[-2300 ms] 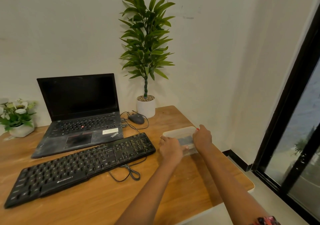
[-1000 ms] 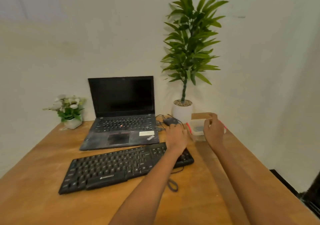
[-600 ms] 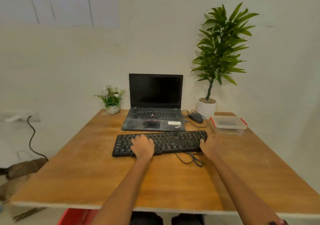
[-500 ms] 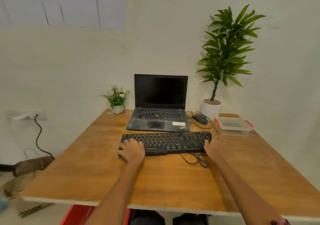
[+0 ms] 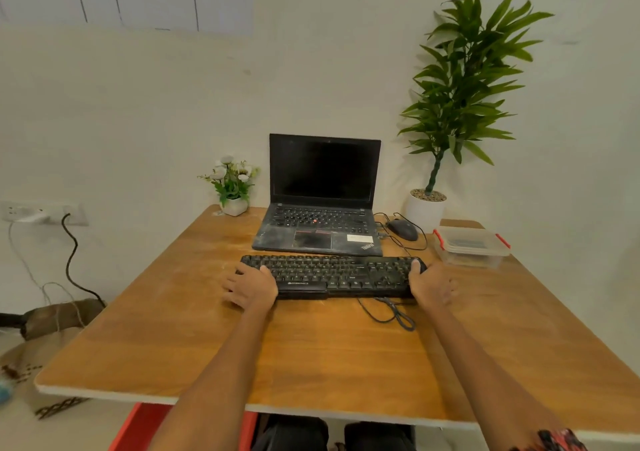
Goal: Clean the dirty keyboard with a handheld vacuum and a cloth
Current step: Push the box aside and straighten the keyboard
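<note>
Gripping the black keyboard (image 5: 334,275) at both ends: left hand (image 5: 251,286) curled round its left end, right hand (image 5: 431,282) round its right end, on the wooden table (image 5: 311,357). Behind it, a dusty open laptop (image 5: 320,223), screen dark. Far right, a lidded clear plastic container (image 5: 471,246) with red clips; something dark inside, can't identify. Tall plant in a white pot (image 5: 425,209) beyond, pebbles on top.

Matt black plastic on keyboard (image 5: 332,275), keys dulled by dust. Laptop (image 5: 320,232) palm rest matt black, smeared grey; screen glossy. Table (image 5: 311,357) wood-grain top, smooth, slight sheen, pale raw edge. Box (image 5: 471,246) of clear plastic, red clips. Plant pot (image 5: 425,210) smooth white.
</note>
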